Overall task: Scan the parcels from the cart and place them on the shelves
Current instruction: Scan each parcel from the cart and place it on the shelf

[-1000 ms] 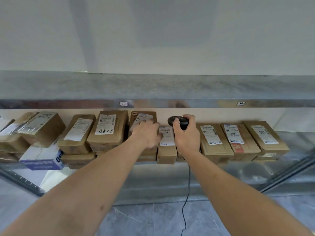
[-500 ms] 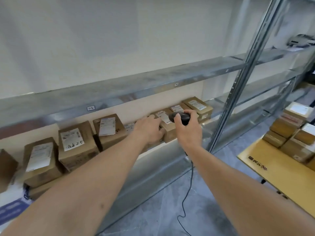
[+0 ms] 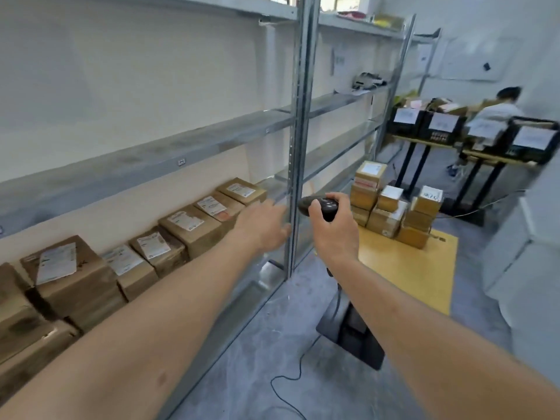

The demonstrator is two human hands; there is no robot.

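Note:
My right hand (image 3: pixel 335 230) grips a black corded barcode scanner (image 3: pixel 318 205), held in the air in front of the shelf's upright post. My left hand (image 3: pixel 263 224) is empty, fingers loosely extended, just off the front edge of the low metal shelf (image 3: pixel 266 189). A row of brown cardboard parcels (image 3: pixel 189 225) with white labels lies on that shelf to the left. Further parcels (image 3: pixel 391 212) are stacked on a yellow cart deck (image 3: pixel 406 268) to the right.
A metal upright post (image 3: pixel 298 140) stands between my hands. The scanner's cable (image 3: pixel 291 377) trails across the grey floor past a black stand base (image 3: pixel 351 331). Upper shelves (image 3: pixel 181 147) run leftward. A seated person (image 3: pixel 494 113) works at tables with black crates at the far right.
My view has swung right from the shelf toward the cart. My left hand has left the parcel it rested on and come away from the shelf; my right hand still holds the scanner.

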